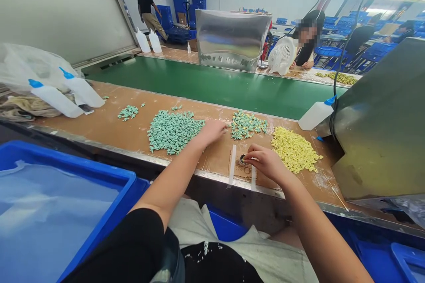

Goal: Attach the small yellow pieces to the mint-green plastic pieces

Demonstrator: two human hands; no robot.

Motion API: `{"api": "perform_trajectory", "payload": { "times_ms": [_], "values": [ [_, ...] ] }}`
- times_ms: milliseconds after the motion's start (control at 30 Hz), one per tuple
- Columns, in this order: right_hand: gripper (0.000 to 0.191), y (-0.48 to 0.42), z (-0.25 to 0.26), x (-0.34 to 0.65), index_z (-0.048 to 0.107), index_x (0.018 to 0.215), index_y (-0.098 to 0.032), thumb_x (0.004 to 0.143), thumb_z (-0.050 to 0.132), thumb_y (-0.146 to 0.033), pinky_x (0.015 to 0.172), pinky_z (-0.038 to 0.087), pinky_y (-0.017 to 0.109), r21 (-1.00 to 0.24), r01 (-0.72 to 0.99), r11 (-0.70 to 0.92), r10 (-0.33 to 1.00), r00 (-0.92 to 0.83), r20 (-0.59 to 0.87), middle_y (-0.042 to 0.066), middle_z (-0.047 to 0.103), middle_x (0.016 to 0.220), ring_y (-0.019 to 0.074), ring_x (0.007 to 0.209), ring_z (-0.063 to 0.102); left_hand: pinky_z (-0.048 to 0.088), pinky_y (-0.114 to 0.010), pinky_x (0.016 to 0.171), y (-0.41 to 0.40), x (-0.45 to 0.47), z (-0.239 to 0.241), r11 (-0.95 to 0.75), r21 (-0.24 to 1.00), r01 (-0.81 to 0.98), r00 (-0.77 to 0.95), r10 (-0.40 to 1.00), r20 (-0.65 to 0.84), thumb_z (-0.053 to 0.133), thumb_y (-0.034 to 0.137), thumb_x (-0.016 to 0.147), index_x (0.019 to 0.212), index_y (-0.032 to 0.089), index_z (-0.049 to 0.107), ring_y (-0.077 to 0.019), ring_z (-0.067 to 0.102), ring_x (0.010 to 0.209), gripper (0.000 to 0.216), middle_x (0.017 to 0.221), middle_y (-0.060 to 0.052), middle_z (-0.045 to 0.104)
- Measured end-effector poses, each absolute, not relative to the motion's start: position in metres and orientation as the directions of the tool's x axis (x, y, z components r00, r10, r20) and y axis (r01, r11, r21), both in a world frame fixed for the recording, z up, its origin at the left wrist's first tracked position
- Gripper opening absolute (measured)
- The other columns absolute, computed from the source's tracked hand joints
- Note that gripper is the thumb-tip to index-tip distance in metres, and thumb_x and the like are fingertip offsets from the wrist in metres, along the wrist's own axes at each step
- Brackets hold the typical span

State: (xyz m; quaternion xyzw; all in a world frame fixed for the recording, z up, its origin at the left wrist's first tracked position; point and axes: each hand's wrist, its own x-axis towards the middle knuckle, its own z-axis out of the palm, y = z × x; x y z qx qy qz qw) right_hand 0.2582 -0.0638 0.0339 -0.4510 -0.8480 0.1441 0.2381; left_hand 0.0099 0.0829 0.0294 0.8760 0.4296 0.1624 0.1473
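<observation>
Nearest, at the person's left, is a blue bin point(128, 181) beside the brown-topped table point(108, 130). Close to the table's front edge, a piece of cardboard point(234, 171) lies under two pale tape strips point(232, 166). The small round container point(242, 160) is on it, dark inside with a light rim. The right hand point(264, 160) has its fingers bent together at this container; whether they grip it or a small piece cannot be told. To its right is the heap of yellow pieces point(294, 150).

A little farther, the left hand point(214, 131) reaches between the large heap of green pieces point(174, 130) and the smaller mixed heap point(247, 124), mostly green with yellow bits. Its fingertips are near the mixed heap; whether they hold anything is unclear.

A blue-capped bottle point(315, 116) stands tilted at the right. Beyond runs a green belt point(199, 86), then a shiny metal panel point(234, 37), a white fan point(282, 56) and a seated co-worker point(307, 46).
</observation>
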Motion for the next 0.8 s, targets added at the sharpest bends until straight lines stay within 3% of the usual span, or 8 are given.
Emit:
{"api": "perform_trajectory", "payload": {
  "times_ms": [133,267,367,467,600,800],
  "values": [
    [0.019,-0.049,0.035,0.260,0.082,0.090,-0.027,0.098,0.070,-0.038,0.072,0.052,0.032,-0.611,0.583,0.535,0.836,-0.469,0.284,0.004,0.070,0.087,0.0183,0.079,0.067,0.050,-0.036,0.097,0.071,0.053,0.030,-0.602,0.720,0.345,0.643,0.711,0.286,0.056,0.035,0.101,0.114,0.019,0.075,-0.0232,0.065,0.108,0.028,0.115,-0.009,0.074],
    [0.016,-0.031,0.015,0.269,0.082,0.089,-0.028,0.093,0.076,-0.042,0.073,0.054,0.036,-0.725,0.429,0.539,0.834,-0.149,0.532,0.004,0.070,0.088,0.0207,0.084,0.066,0.050,-0.033,0.092,0.061,0.083,0.011,-0.405,0.914,0.015,0.589,0.743,0.319,0.058,0.045,0.099,0.112,0.014,0.075,-0.0202,0.065,0.100,0.037,0.110,-0.010,0.074],
    [0.015,-0.022,-0.002,0.275,0.082,0.089,-0.027,0.090,0.078,-0.042,0.071,0.053,0.036,-0.740,0.435,0.513,0.798,0.078,0.598,0.004,0.069,0.087,0.0200,0.081,0.064,0.047,-0.028,0.074,0.060,0.087,-0.004,-0.283,0.958,-0.043,0.645,0.725,0.243,0.063,0.053,0.094,0.107,0.013,0.077,-0.0148,0.058,0.077,0.044,0.093,-0.007,0.073],
    [0.017,-0.020,-0.012,0.278,0.082,0.089,-0.025,0.090,0.077,-0.042,0.062,0.049,0.033,-0.727,0.483,0.489,0.771,0.151,0.619,0.004,0.067,0.086,0.0183,0.076,0.061,0.036,-0.025,0.062,0.061,0.084,-0.011,-0.268,0.963,-0.018,0.714,0.671,0.200,0.066,0.058,0.091,0.100,0.013,0.080,-0.0108,0.046,0.063,0.048,0.076,-0.002,0.066],
    [0.021,-0.021,-0.011,0.277,0.081,0.090,-0.024,0.091,0.075,-0.044,0.058,0.046,0.031,-0.698,0.544,0.466,0.751,0.174,0.637,0.004,0.066,0.086,0.0166,0.071,0.058,0.031,-0.024,0.058,0.063,0.082,-0.010,-0.284,0.959,-0.018,0.727,0.654,0.208,0.064,0.060,0.092,0.097,0.013,0.081,-0.0103,0.040,0.059,0.050,0.063,0.001,0.054],
    [0.019,-0.024,-0.008,0.276,0.081,0.092,-0.024,0.094,0.072,-0.041,0.059,0.048,0.033,-0.658,0.621,0.427,0.768,0.136,0.626,0.005,0.065,0.087,0.0166,0.069,0.057,0.033,-0.025,0.061,0.062,0.085,-0.009,-0.310,0.949,-0.048,0.738,0.629,0.243,0.063,0.059,0.092,0.095,0.013,0.081,-0.0107,0.043,0.063,0.049,0.068,0.000,0.060]
  ]
}}
